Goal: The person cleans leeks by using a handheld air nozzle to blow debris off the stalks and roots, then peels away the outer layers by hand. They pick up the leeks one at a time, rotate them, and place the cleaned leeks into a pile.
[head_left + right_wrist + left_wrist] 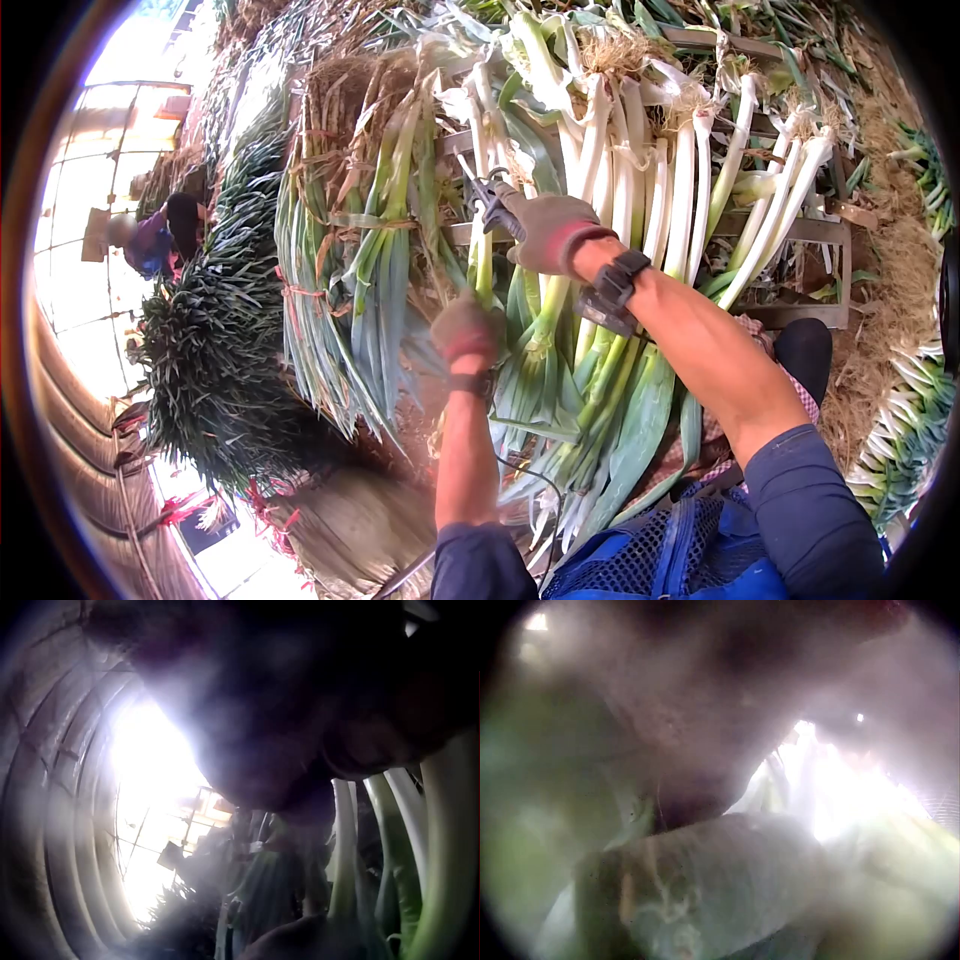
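Observation:
Gloved in grey and red, my right hand (556, 234) grips a grey blow gun (497, 212) with a thin nozzle. The nozzle points at the white shank of a leek (484, 262). Lower on that leek, around its green part, my gloved left hand (467, 332) holds on. Right of both hands lie several peeled leeks (684, 190) with white shanks and roots facing away from me. In the left wrist view a pale green stalk (727, 881) runs close below the blurred glove (697, 742). The dark right glove (255, 727) hides the blow gun in the right wrist view.
Unpeeled leeks (375, 240) with dry brown outer leaves hang at the left. A metal rack (835, 262) supports the leeks. Behind them at far left is a big leek pile (225, 350), with another person (165, 240) beside it. Peeled leeks (905, 430) lie at far right.

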The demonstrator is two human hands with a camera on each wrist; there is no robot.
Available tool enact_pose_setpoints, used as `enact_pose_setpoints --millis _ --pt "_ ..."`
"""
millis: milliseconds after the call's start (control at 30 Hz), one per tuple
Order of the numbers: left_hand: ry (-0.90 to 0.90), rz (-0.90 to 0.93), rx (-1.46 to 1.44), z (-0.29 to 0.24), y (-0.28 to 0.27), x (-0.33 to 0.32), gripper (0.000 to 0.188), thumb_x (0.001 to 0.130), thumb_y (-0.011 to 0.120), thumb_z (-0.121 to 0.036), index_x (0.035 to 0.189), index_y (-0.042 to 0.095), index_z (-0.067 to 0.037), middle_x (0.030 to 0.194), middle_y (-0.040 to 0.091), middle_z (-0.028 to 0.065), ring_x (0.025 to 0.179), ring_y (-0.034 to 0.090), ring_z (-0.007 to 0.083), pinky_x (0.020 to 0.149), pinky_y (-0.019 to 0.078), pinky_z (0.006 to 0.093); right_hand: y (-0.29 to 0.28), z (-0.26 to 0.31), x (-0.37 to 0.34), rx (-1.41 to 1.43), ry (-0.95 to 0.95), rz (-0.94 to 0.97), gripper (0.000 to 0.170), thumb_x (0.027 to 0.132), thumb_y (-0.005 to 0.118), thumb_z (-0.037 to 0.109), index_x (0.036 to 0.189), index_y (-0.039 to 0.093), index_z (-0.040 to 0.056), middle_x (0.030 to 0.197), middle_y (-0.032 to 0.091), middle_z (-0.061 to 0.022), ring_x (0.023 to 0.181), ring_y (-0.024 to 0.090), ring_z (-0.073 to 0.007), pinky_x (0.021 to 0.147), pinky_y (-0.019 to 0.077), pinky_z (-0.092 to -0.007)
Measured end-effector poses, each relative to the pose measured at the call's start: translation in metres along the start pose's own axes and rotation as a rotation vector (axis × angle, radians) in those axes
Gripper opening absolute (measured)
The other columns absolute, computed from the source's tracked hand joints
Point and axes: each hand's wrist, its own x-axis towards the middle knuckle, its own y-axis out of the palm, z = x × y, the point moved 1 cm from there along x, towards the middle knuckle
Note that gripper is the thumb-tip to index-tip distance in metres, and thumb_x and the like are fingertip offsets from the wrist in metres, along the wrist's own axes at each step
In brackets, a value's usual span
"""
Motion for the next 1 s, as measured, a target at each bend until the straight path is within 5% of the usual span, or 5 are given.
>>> enact_pose_setpoints --millis 367,533,700,900,1000 --pt "-0.028 0.003 0.01 0.004 0.008 0.001 0.039 0.076 0.084 -0.042 0.103 0.078 -0.015 0.098 0.079 0.0139 0.095 0.076 0.0368 0.084 0.0588 0.0472 0.025 -0.018 -0.058 0.197 0.093 -0.09 0.095 0.09 0.079 0.038 0.169 0.03 0.0151 0.117 0.076 -0.0228 0.112 0.073 -0.0407 0.102 0.054 -0.0462" --pt "0.017 -0.111 0.046 0.011 0.017 0.005 0.04 0.076 0.083 -0.042 0.102 0.078 -0.011 0.097 0.079 0.0166 0.095 0.076 0.0372 0.085 0.0589 0.0478 0.021 -0.016 -0.095 0.116 0.008 0.149 0.1 0.09 0.079 0.042 0.171 0.027 0.0157 0.109 0.077 -0.0207 0.1 0.076 -0.037 0.092 0.0581 -0.0461" --pt "-0.093 0.219 -0.375 0.002 -0.008 0.028 0.045 0.084 0.074 -0.04 0.106 0.077 -0.001 0.104 0.078 0.0235 0.101 0.075 0.0412 0.091 0.057 0.048 0.021 -0.026 -0.136 0.152 -0.015 0.179 0.099 0.09 0.078 0.042 0.17 0.028 0.0154 0.1 0.074 -0.0209 0.098 0.074 -0.0384 0.09 0.0564 -0.0484" --pt "-0.031 0.077 -0.276 -0.032 -0.01 0.044 0.064 0.085 0.076 -0.058 0.102 0.075 0.003 0.103 0.076 0.0274 0.1 0.074 0.0445 0.091 0.0569 0.0499 0.021 -0.054 -0.166 0.184 -0.059 0.065 0.102 0.087 0.081 0.04 0.17 0.028 0.0159 0.101 0.071 -0.0239 0.098 0.072 -0.0437 0.093 0.0544 -0.0497" --pt "0.108 -0.439 -0.167 -0.058 -0.022 0.041 0.055 0.085 0.085 -0.048 0.112 0.077 -0.001 0.109 0.078 0.0245 0.102 0.075 0.0371 0.092 0.0574 0.0444 0.026 -0.075 -0.176 0.226 -0.138 -0.163 0.105 0.085 0.083 0.044 0.171 0.028 0.017 0.101 0.069 -0.0212 0.092 0.072 -0.0396 0.086 0.0563 -0.0489"
